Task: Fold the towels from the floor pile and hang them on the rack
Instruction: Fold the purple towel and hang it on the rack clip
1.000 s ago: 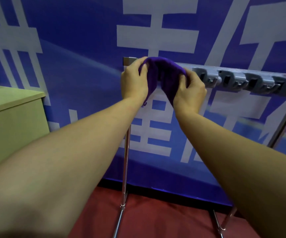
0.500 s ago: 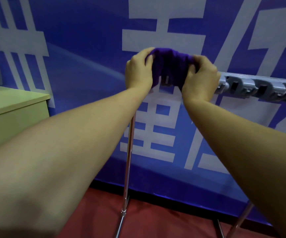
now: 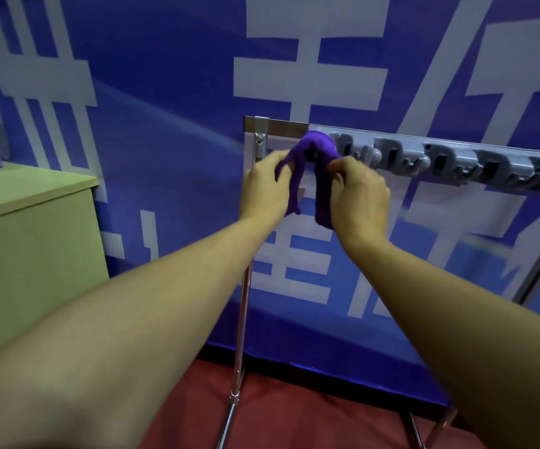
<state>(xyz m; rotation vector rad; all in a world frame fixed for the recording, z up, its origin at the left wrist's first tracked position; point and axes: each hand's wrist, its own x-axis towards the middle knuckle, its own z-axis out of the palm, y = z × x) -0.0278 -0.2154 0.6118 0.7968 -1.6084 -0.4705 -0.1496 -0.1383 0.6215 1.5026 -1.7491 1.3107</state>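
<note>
The fingers of the left hand (image 3: 263, 189) pinch the left hanging end of the purple towel (image 3: 314, 150), and the right hand (image 3: 357, 196) pinches the right end. The towel lies draped over the top bar of the rack (image 3: 281, 126), near its left post, with both ends hanging down toward the person. Both hands are about equally near, directly below the bar.

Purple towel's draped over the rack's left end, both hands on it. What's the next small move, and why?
Probably tug both hanging ends down evenly, then let go. The purple towel is bunched over the rack, its two tails uneven: the left hand pinches the thinner, shorter one, the right hand grips the thicker, longer one. Levelling them should keep it from sliding off.
</note>
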